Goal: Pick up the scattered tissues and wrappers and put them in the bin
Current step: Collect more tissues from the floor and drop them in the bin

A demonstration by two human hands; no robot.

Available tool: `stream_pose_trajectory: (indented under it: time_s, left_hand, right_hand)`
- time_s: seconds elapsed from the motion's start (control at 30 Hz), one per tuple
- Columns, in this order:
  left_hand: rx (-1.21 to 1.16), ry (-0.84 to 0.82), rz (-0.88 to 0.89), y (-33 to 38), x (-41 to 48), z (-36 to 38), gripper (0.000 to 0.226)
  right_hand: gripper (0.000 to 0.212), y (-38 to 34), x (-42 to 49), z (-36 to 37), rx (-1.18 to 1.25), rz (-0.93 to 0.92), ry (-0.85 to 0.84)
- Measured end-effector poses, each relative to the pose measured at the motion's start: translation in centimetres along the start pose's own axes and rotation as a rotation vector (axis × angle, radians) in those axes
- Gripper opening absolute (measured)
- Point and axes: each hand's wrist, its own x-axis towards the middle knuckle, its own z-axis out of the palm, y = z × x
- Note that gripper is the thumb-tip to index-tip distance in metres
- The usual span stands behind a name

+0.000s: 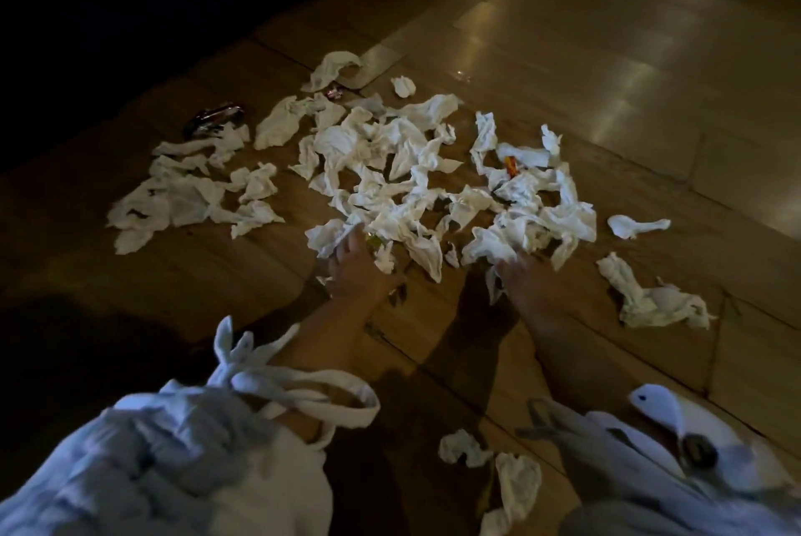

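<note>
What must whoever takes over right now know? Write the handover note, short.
Left hand: fingers stretched onto the near edge of the main tissue pile, holding nothing.
Right hand: fingertips buried in the same pile; grip unclear.
On the floor: left cluster of tissues, stray tissues at right, two nearest tissues by the sleeves. Dark wrapper at far left, orange wrapper in the pile.
Bin: not in view.
Done: nothing visibly binned. Left: everything.
</note>
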Motion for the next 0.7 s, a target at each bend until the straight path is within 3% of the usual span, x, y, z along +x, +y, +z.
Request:
stream_pose_trajectory:
  time_s: [0.07, 0.2, 0.33, 0.43, 0.57, 0.7]
  left_hand:
    - [0.081, -0.016, 0.012, 0.4, 0.1, 0.8, 0.103]
    - [0.285, -0.008, 0.034, 0.8, -0.8, 2.1, 0.070]
    - [0.233, 0.029, 0.134, -0.4, -1.2, 3.1, 0.042]
    - [0.063, 0.054, 0.134, -1.0, -1.7, 2.6, 0.030]
    - [-0.184, 0.020, 0.045, -1.7, -2.7, -0.1, 0.037]
    - [-0.327, -0.058, 0.030, -2.4, -4.3, -5.7, 0.051]
  right_hand:
    - [0.048, 0.9, -0.1, 0.8, -0.017, -0.034, -0.034]
    - [0.030, 0.3, -2.0, 0.9, -0.041, -0.065, -0.001]
    - [0.032, -0.2, -3.0, 1.2, -0.046, -0.119, 0.021]
    - [0.027, -0.9, -3.4, 1.7, -0.010, -0.116, 0.018]
    - [0.024, -2.4, -4.4, 2.0, -0.017, -0.073, -0.035]
    - [0.025, -5.4, -6.0, 2.6, 0.152, 0.006, -0.096]
